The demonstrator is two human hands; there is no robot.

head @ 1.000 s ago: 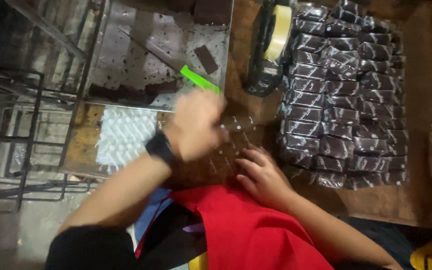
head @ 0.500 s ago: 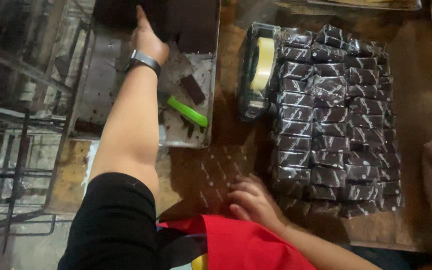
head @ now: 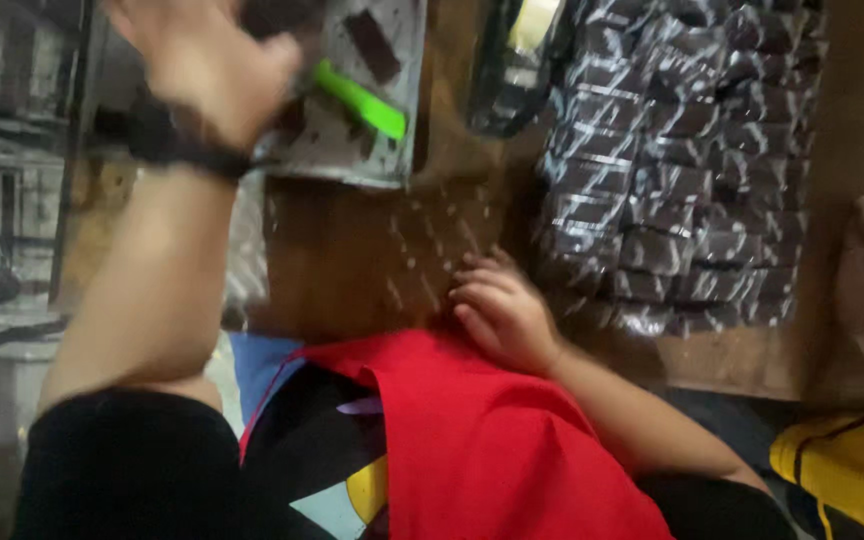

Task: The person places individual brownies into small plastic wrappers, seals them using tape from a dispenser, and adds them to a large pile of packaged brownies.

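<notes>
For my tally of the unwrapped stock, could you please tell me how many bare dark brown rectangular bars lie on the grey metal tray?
1 shows clearly: a dark brown rectangular bar on the grey metal tray, above the bright green plastic tool. The raised, blurred left hand may hide others.

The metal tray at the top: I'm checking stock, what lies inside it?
Inside the metal tray: a bright green tool handle and a dark brown bar. The blurred left hand covers the rest.

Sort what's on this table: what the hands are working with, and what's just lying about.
In use:
left hand over the metal tray
dark bar in that tray
right hand on clear wrap
wrapped bars stack

Lying about:
green tool
tape dispenser
</notes>
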